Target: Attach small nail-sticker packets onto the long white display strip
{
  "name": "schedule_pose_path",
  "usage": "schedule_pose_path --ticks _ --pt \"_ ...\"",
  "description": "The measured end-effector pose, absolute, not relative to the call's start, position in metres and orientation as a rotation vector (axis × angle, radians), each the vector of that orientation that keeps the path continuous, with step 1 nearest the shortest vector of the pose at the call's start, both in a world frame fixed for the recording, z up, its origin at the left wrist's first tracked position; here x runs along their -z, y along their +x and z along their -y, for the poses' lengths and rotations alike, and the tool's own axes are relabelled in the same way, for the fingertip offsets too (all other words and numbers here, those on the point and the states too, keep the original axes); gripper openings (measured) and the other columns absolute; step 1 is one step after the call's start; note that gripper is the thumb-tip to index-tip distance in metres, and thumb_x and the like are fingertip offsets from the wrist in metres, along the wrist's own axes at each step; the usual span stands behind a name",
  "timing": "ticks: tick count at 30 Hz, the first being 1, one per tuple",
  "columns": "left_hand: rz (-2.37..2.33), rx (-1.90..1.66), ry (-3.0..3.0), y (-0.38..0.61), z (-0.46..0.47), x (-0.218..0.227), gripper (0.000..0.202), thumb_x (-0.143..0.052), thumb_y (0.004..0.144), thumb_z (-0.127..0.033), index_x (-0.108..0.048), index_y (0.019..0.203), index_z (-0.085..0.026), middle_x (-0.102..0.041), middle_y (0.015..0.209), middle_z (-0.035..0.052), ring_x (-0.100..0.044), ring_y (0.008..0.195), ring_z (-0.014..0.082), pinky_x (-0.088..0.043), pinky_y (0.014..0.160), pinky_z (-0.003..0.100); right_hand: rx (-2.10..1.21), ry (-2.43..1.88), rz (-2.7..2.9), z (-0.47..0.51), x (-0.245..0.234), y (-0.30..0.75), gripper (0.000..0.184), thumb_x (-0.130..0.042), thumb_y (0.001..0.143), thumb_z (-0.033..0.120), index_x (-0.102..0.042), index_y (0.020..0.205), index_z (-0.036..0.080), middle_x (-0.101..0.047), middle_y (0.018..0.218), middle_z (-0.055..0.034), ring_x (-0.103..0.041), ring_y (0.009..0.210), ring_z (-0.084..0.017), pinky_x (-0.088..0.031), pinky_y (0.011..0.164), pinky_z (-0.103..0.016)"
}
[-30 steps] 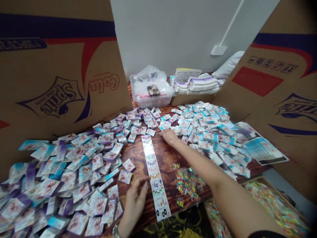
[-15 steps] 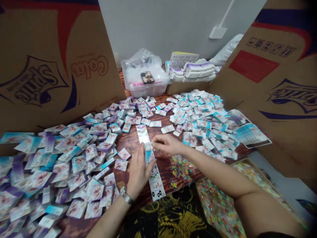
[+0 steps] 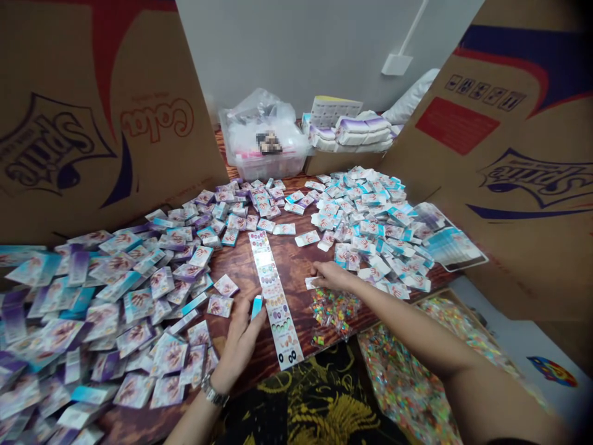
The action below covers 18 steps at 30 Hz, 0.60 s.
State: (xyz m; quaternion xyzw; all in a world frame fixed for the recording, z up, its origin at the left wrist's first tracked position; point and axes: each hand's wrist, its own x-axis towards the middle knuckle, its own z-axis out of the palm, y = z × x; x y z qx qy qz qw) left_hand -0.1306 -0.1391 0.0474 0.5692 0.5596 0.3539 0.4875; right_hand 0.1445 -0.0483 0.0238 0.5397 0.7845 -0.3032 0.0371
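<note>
My left hand, with a watch on its wrist, holds a small blue-and-white box between thumb and fingers, left of the long printed strip. To the right of the strip, my right hand has its fingers closed on a small white box, partly hidden beneath them. Just below that hand lies a heap of tiny colourful packets. Two small boxes rest near my left fingers.
A large pile of small boxes covers the left side, and another pile lies at the right. Cardboard cartons wall both sides. At the back stand a clear plastic tub and an open carton. More colourful packets fill a tray at lower right.
My hands have come apart from above the strip. The left moved down and left with the blue-and-white box; the right moved right to a white box. The strip is now uncovered.
</note>
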Motion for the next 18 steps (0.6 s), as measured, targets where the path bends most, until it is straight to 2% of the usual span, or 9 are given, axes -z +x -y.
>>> schedule_pose_path --ticks 2,5,9,11,14,16,18 --pt "-1.308 -0.887 1.327 -0.130 0.142 -0.043 0.053 -0.052 0.085 -0.038 -0.036 0.133 -0.023 -0.041 0.140 0.0087 -0.036 0.130 0.0238 -0.027 0.108 0.040 0.877 1.658 -2.404 0.048 -0.020 0.140 0.011 -0.060 0.079 0.022 -0.058 0.085 0.014 -0.062 0.086 -0.0086 -0.058 0.076 -0.018 -0.036 0.062 -0.023" --pt "-1.301 -0.931 1.337 -0.132 0.144 -0.034 0.068 -0.057 0.081 -0.036 -0.025 0.138 -0.020 -0.033 0.144 0.0126 -0.034 0.132 0.0240 -0.029 0.108 0.040 0.844 1.639 -2.430 0.047 -0.026 0.138 0.014 -0.058 0.082 0.028 -0.057 0.080 0.014 -0.061 0.085 -0.0095 -0.058 0.074 -0.018 -0.036 0.061 -0.024" --pt "-1.379 -0.894 1.533 -0.138 0.144 -0.035 0.059 -0.061 0.079 -0.034 -0.038 0.131 -0.019 -0.045 0.136 0.0123 -0.041 0.126 0.0259 -0.030 0.107 0.042 0.882 1.596 -2.515 0.051 -0.054 0.131 0.020 -0.049 0.090 0.034 -0.055 0.086 0.016 -0.061 0.077 -0.0042 -0.056 0.068 -0.015 -0.038 0.060 -0.024" --pt "-1.401 -0.862 1.618 -0.140 0.145 -0.041 0.053 -0.060 0.079 -0.031 -0.043 0.128 -0.020 -0.051 0.130 0.0113 -0.046 0.122 0.0260 -0.033 0.105 0.043 0.954 1.633 -2.621 0.057 -0.073 0.120 0.021 -0.045 0.092 0.036 -0.053 0.098 0.017 -0.062 0.083 -0.0035 -0.058 0.071 -0.015 -0.041 0.063 -0.024" --pt "-1.429 -0.825 1.691 -0.140 0.146 -0.049 0.048 -0.059 0.080 -0.027 -0.046 0.126 -0.022 -0.056 0.125 0.0093 -0.051 0.117 0.0255 -0.038 0.101 0.042 1.049 1.673 -2.896 0.072 -0.098 0.095 0.030 -0.050 0.090 0.037 -0.049 0.116 0.021 -0.063 0.093 -0.0036 -0.059 0.081 -0.015 -0.045 0.070 -0.026" --pt "-1.440 -0.810 1.721 -0.139 0.148 -0.051 0.048 -0.059 0.079 -0.024 -0.046 0.126 -0.023 -0.058 0.123 0.0086 -0.053 0.115 0.0255 -0.040 0.099 0.041 0.921 1.500 -3.078 0.082 -0.107 0.077 0.023 -0.051 0.090 0.033 -0.054 0.110 0.022 -0.063 0.093 -0.0034 -0.059 0.084 -0.016 -0.046 0.073 -0.028" --pt "-1.444 -0.801 1.742 -0.139 0.150 -0.052 0.050 -0.059 0.078 -0.021 -0.044 0.127 -0.022 -0.058 0.123 0.0090 -0.054 0.114 0.0256 -0.041 0.097 0.041 0.644 1.290 -3.179 0.091 -0.109 0.063 0.016 -0.047 0.092 0.024 -0.059 0.102 0.022 -0.062 0.091 -0.0044 -0.058 0.081 -0.016 -0.045 0.070 -0.028"
